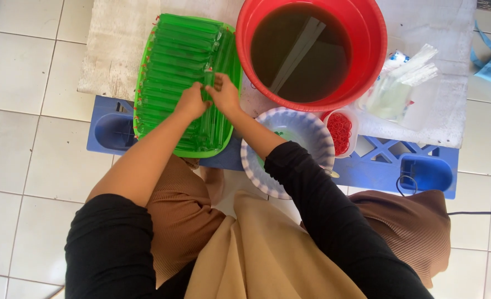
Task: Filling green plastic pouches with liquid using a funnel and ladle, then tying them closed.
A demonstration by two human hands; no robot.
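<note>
Gripping one green tube point(208, 83), both hands' fingers point(218, 84) hide its middle.

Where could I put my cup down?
Bare board left of the green tray, and bare white cloth right of the plastic bags. It's crowded around the red tub, patterned bowl and both hands.

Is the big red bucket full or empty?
Nearly full: the red bucket holds dark brown liquid reaching well up its inner wall, with a pale strip showing in it.
</note>
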